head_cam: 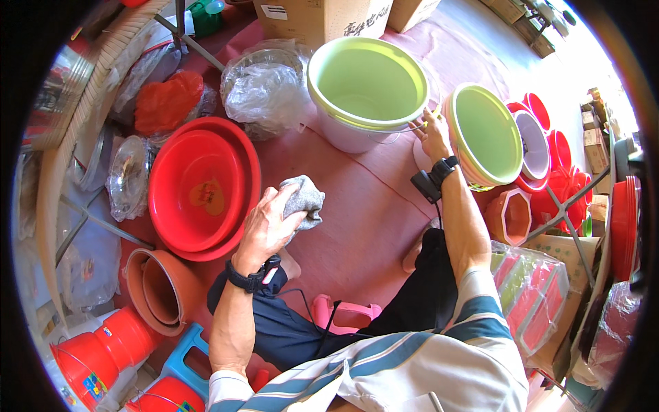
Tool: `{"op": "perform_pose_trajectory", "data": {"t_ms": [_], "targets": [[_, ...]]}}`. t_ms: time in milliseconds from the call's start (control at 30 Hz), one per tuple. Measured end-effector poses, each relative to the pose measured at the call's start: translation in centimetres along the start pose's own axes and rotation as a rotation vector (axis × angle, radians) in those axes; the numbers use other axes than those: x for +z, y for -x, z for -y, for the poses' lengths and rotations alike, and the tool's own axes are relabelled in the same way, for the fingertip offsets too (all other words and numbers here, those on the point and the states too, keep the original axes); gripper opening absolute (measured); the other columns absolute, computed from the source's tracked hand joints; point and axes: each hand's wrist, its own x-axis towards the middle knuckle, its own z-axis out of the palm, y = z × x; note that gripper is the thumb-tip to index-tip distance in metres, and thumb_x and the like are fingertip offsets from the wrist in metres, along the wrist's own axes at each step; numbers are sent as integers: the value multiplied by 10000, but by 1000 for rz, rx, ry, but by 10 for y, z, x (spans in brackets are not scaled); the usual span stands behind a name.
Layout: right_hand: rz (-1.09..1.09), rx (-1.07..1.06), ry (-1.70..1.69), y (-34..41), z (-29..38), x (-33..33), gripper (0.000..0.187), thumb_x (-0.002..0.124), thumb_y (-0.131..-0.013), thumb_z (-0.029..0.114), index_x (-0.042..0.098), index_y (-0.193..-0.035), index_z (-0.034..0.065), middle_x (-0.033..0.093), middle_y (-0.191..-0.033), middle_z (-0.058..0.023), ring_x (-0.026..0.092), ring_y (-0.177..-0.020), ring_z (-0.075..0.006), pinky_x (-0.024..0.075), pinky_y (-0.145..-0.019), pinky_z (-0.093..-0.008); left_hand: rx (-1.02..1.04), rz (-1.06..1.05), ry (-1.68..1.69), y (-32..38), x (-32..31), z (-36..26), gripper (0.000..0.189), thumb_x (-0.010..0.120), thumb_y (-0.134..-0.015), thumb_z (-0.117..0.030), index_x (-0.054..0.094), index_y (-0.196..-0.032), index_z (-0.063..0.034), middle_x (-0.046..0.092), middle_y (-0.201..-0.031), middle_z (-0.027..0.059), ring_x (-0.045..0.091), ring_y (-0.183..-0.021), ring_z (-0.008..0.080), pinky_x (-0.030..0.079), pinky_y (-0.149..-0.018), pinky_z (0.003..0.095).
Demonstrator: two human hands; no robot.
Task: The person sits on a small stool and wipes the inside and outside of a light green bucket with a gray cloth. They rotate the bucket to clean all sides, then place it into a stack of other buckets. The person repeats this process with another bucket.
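My left hand [270,221] is closed around a crumpled grey cloth [305,202] above the red floor covering. Ahead of me stands a stack of plastic buckets with a pale green inside [368,85]. At the right rim of that stack, my right hand [434,133] has its fingers on the thin wire handle [406,130], near a yellow grip. Just right of the hand, another stack of green-lined buckets [486,134] leans tilted. Nested red plastic basins [206,190] lie left of my left hand.
Plastic-wrapped goods [265,92] and cardboard boxes [293,23] stand at the back. Brown-orange pots [159,291], red buckets [82,360] and a blue stool [188,350] are at the lower left. A pink stool [345,314] sits between my legs. Wrapped boxes [533,293] and metal rack bars [566,206] are at right.
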Motion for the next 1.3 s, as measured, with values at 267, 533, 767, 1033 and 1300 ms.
{"op": "perform_pose_trajectory", "data": {"t_ms": [267, 533, 767, 1033, 1300], "targets": [[-16, 440, -243, 42, -38, 6, 705, 532, -1072, 433, 239, -1553, 10, 345, -1560, -293, 407, -1420, -458, 460, -1098, -614, 40, 51, -24, -2, 5, 0, 576, 746, -856, -252, 583, -1382, -82, 605, -1088, 202, 630, -1009, 411, 511, -873, 472], [226, 345, -199, 79, -49, 49, 543, 389, -1136, 266, 232, -1553, -45, 339, -1565, -319, 478, -1371, -444, 477, -1134, -509, 30, 86, -24, -4, 10, -12, 556, 748, -843, -198, 597, -1360, -61, 613, -1063, 194, 636, -1009, 376, 500, -913, 429], [482, 487, -150, 96, -65, 61, 495, 406, -1130, 280, 347, -1502, -41, 436, -1525, -253, 557, -1301, -385, 515, -1069, -473, 29, 85, -43, -8, 15, -13, 548, 750, -845, -203, 603, -1351, -54, 610, -1046, 185, 635, -989, 363, 499, -903, 421], [149, 581, -50, 97, -97, 32, 498, 380, -1119, 264, 322, -1510, -39, 471, -1515, -226, 557, -1314, -370, 501, -1069, -477, 57, 79, -40, -9, 16, -13, 558, 745, -851, -192, 593, -1371, -58, 607, -1047, 187, 634, -993, 363, 500, -905, 413], [163, 486, -198, 92, -90, 30, 481, 442, -1102, 247, 359, -1482, -35, 489, -1467, -205, 576, -1255, -354, 504, -1078, -502, 40, 83, -66, -10, 17, -17, 575, 741, -849, -203, 590, -1398, -124, 611, -1103, 182, 628, -1062, 379, 504, -935, 435]]}}
